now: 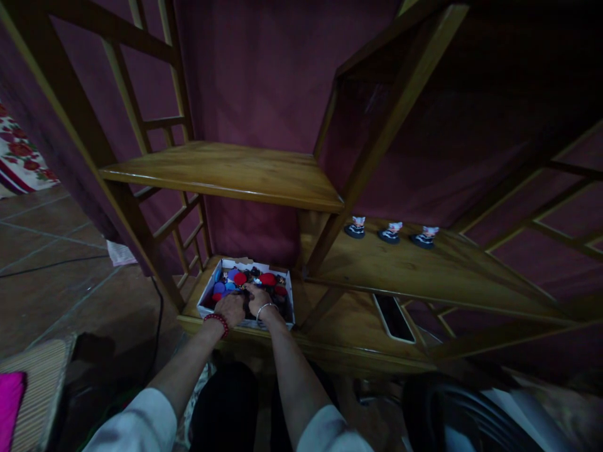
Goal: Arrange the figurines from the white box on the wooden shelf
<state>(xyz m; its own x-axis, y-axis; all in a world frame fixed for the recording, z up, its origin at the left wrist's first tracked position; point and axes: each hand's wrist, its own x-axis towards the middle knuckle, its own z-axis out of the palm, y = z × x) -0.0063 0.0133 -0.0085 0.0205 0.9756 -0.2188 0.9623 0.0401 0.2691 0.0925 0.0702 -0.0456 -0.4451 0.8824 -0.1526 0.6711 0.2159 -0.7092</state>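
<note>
Both of my hands reach into a shallow white box [204, 310] packed with small figurines, whose red, blue and purple rounded tops [267, 279] show. My left hand [230, 307], with a red beaded bracelet at the wrist, is low in the near left part of the box, fingers curled. Close beside it, my right hand [257, 299], wearing a pale bracelet, bends its fingers inward among the figurines. The fingertips of both are partly hidden in the dim light, and what they grip cannot be made out.
The box sits on the lower board of a wooden shelf unit, under a higher board [226, 169]. Three small figurines [389, 232] stand in a row on a shelf to the right. A dark, pale-rimmed flat object [394, 317] lies below them. A black cable [159, 320] runs along the floor.
</note>
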